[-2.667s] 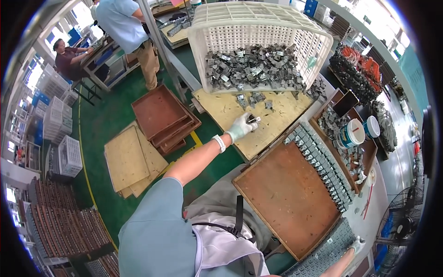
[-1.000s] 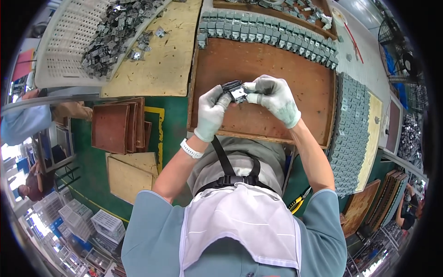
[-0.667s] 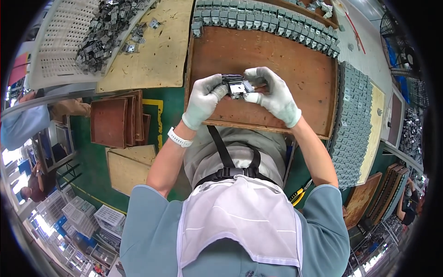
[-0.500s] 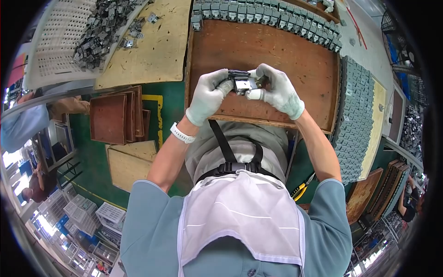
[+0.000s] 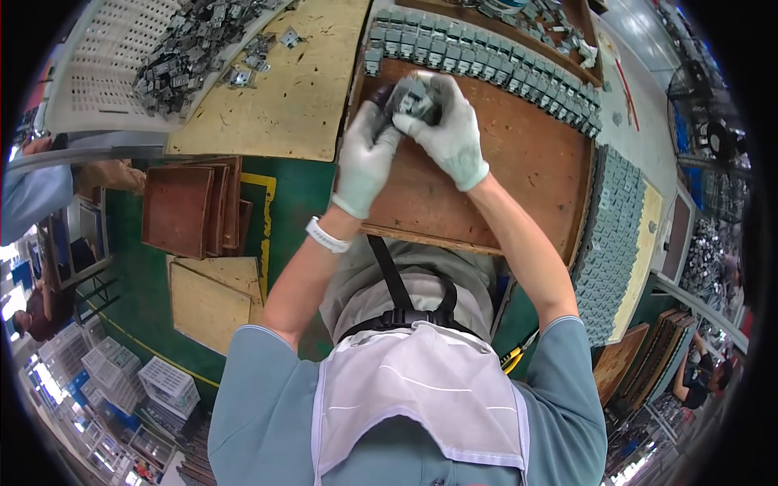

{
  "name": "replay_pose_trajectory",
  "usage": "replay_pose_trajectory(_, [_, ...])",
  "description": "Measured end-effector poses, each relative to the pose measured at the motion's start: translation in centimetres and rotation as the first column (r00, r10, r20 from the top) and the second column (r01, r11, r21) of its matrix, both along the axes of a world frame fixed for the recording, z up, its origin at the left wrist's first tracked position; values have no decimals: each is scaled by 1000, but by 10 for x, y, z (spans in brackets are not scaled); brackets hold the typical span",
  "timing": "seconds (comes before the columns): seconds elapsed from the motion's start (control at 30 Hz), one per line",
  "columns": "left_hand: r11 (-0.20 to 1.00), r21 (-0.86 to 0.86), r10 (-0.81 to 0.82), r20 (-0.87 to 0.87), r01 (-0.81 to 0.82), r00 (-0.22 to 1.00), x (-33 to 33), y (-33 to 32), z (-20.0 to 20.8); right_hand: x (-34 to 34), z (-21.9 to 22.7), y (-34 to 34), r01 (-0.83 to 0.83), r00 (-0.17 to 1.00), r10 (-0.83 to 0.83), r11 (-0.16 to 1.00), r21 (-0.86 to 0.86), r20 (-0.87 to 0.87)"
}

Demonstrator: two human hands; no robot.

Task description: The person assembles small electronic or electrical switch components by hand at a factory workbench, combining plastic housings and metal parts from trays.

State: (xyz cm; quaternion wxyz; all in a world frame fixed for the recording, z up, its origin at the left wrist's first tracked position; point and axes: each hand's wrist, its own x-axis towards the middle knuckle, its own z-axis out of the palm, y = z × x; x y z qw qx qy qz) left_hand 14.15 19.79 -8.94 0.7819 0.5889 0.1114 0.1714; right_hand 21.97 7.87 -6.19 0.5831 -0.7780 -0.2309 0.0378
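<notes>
Above the left part of the wooden tray [image 5: 519, 174], a small boxy grey metal part [image 5: 412, 99] is held between both gloved hands. My right hand [image 5: 450, 134] is closed on it, fingers over its far side and thumb along its near side. My left hand [image 5: 366, 162] is closed at its left side. A dark piece [image 5: 382, 95] shows by the left fingers; whether it belongs to the metal part I cannot tell. Along the tray's far edge stand rows of similar grey metal parts [image 5: 478, 53], close together.
At the far left, a white perforated bin [image 5: 93, 89] holds loose metal pieces, some spilled onto a plywood board [image 5: 275, 113]. Many grey parts [image 5: 612, 235] lie packed at the right. Stacked wooden trays [image 5: 178, 211] stand on the left; yellow-handled pliers [image 5: 514, 356] are near my right side.
Both hands have moved farther away and slightly left with the metal part. It has been turned, and my right hand now covers more of it. The view has shifted slightly.
</notes>
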Motion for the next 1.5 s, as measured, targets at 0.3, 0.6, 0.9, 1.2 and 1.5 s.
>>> replay_pose_trajectory(0.3, [775, 566, 304, 56, -281, 951, 39, 118, -23, 59, -48, 43, 272, 914, -13, 762, -588, 407])
replay_pose_trajectory(0.6, [-139, 918, 227, -335, 371, 915, 144, 280, -57, 16, 21, -75, 166, 932, 26, 857, -489, 361])
replay_pose_trajectory(0.9, [-55, 935, 113, -342, 349, 933, 56, 180, -53, 79, 41, -477, 714, 687, -704, 609, -346, 179])
replay_pose_trajectory(1.2, [122, 930, 168, -363, 346, 916, 14, 150, -35, 172, -17, -528, 342, 819, -572, 437, -832, 37])
replay_pose_trajectory(1.5, [693, 709, 337, -162, -128, 928, 25, 124, -33, 210, -53, -676, 265, 866, -452, 779, -568, -215])
